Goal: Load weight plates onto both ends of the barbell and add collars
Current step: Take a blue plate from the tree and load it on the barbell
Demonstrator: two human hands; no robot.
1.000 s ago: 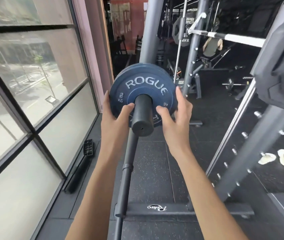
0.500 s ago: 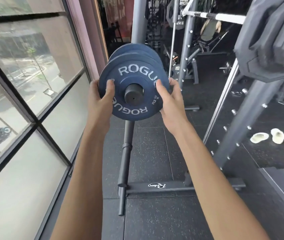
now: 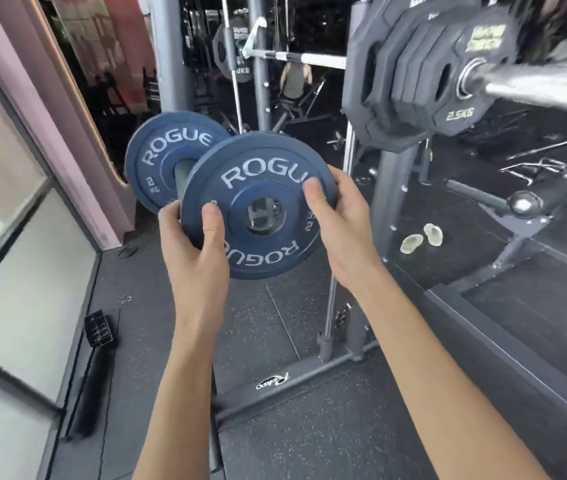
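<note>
Gym, beside the window: I hold a blue 2 kg plate in both hands, clear of the grey storage peg, with a second blue plate sitting on that peg just behind; my left hand grips the lower left rim, thumb flat on the face and fingers curled behind; my right hand grips the upper right rim the same way (a hand on each side keeps the plate from tipping and leaves the centre hole free to sight onto a sleeve, I judge); the face is turned toward me and canted a little, which suits carrying rather than threading.

Up at the right, well apart from it, a silver bar end carries a stack of black plates, the outermost marked 2.5 kg; blur smears it, so I cannot tell whether this is the barbell to load or whether a collar is fitted; the frame cuts its far end off; my fingers behind the plate are hidden; two pale objects on the rubber floor are too small to identify.
</note>
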